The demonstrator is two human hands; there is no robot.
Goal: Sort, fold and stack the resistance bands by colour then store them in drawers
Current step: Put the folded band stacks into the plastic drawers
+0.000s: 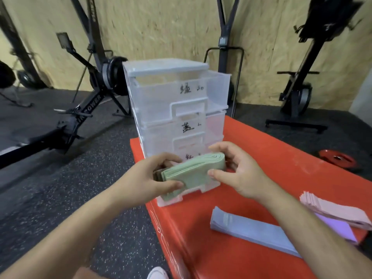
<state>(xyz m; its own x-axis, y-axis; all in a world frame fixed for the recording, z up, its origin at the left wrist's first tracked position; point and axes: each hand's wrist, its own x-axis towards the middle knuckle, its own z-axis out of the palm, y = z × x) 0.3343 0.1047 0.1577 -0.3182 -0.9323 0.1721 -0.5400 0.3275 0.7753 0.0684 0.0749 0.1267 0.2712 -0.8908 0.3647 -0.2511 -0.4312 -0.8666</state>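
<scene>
**Now: green bands held at the drawer unit, ready to store**

So I have both hands on the folded stack of green resistance bands (pixel 193 168). My left hand (pixel 159 178) pinches the loose-edged end, thumb on the near face and fingers behind. My right hand (pixel 239 172) grips the looped end the same way. Holding both ends keeps the layers squared, since a stack like this would likely fan out if I held it by one end only.

The stack is in the air, tilted, just in front of the lower part of the clear plastic drawer unit (pixel 165 67). The unit stands on the red padded platform (pixel 261 158). Its top drawer (pixel 217 87) is pulled out past the lid and looks empty. Its handwritten label is blurred, but I read it as the mark for green, so I judge that drawer is open to take this stack. The middle drawer (pixel 213 125) is pushed in, and the bands partly hide the bottom drawer (pixel 209 186).

The lavender-blue stack (pixel 251 230) and the pink stack (pixel 332 210) lie folded on the platform near my right forearm. They are close to each other, each a single colour, and I take them to be waiting their turn.

Next I would lift the stack over the drawer's front wall and lay it in flat. The risk is the layers slipping as I let go.
</scene>
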